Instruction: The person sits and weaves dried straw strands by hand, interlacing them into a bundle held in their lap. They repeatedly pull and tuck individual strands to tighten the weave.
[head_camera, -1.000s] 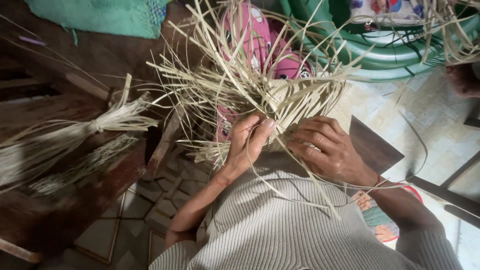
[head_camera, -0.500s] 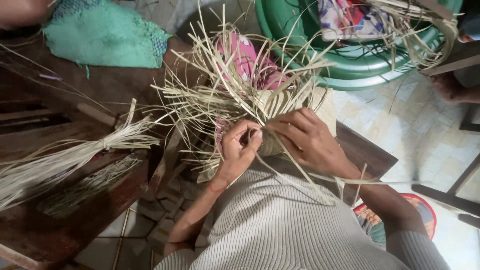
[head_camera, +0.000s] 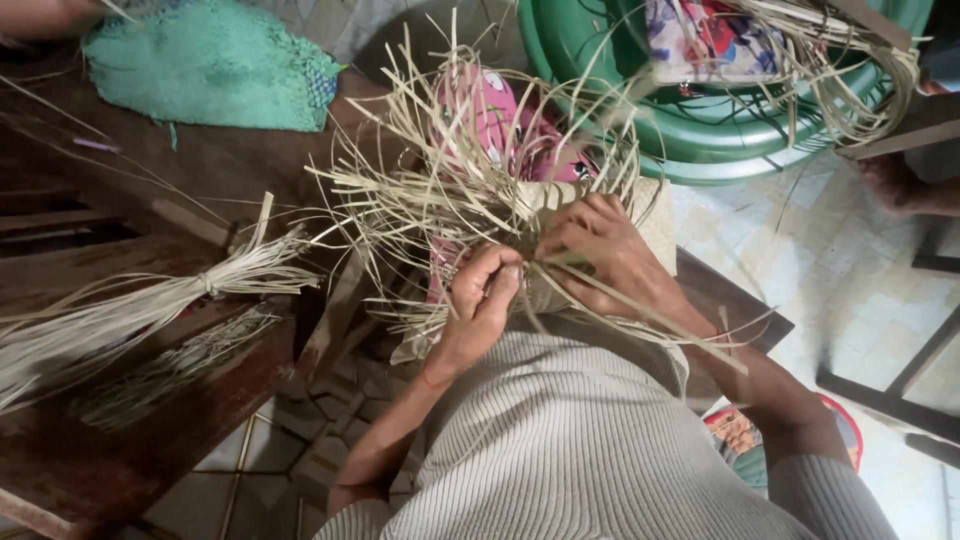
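My left hand (head_camera: 480, 300) pinches a strip of the half-woven straw piece (head_camera: 560, 240) at my lap; my right hand (head_camera: 610, 255) clamps the woven edge. A small patch is plaited, I'd say — most strips (head_camera: 420, 190) fan out loose.

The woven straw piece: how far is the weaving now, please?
Done: a small patch of the woven straw piece is plaited. In hand: left hand and right hand pinch strips. Left: many loose strips stick out; a tied bundle lies unused.
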